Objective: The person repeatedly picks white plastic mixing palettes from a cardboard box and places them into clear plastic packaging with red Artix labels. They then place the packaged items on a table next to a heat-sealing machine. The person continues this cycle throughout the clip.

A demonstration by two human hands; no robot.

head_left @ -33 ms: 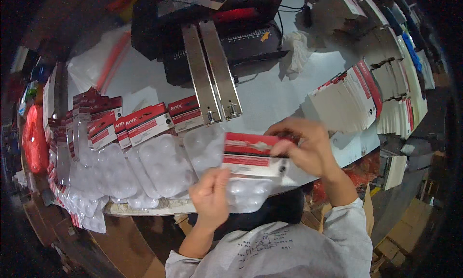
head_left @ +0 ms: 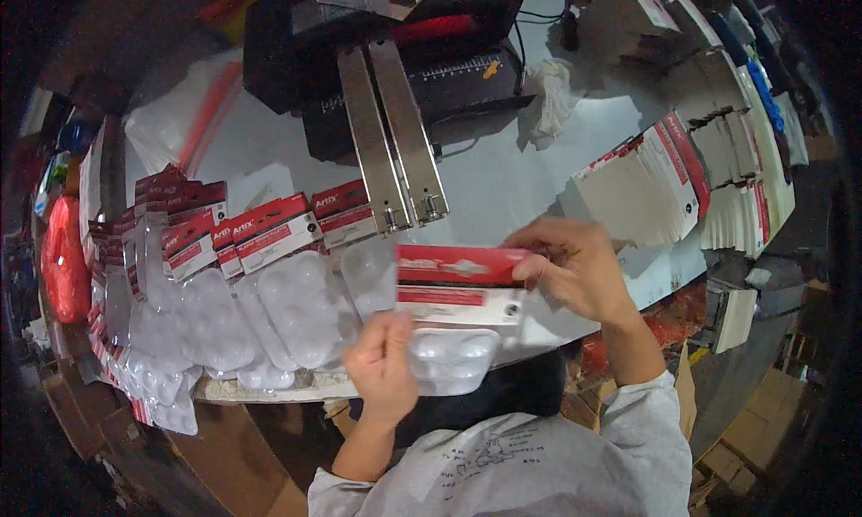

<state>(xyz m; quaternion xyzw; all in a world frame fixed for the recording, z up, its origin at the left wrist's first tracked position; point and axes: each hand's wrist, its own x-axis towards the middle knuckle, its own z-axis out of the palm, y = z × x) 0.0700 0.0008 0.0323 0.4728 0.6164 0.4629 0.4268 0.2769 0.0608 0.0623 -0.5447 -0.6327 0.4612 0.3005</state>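
In front of my body I hold a white plastic paint palette (head_left: 454, 360) with round wells, topped by a red and white header card (head_left: 449, 295). My left hand (head_left: 384, 366) is closed on its left edge, thumb upward, just below the card's lower left corner. The fingers of my right hand (head_left: 579, 270) pinch the upper right corner of the card. Whether a clear bag encloses this palette I cannot tell. Left of it, several palettes in clear bags (head_left: 305, 306) with similar header cards lie overlapping along the near table edge.
Behind my hands stands a black machine (head_left: 476, 86) with two metal rails (head_left: 395, 140) reaching toward me. Stacked header cards (head_left: 642, 189) are at the right, beside more card piles (head_left: 732, 140). A crumpled white cloth (head_left: 549, 100) lies near the machine. Cardboard boxes (head_left: 754, 418) sit lower right.
Both hands still hold the palette and its card, which have shifted slightly left. The card now looks flatter and less blurred. The other palettes and the machine stay put.
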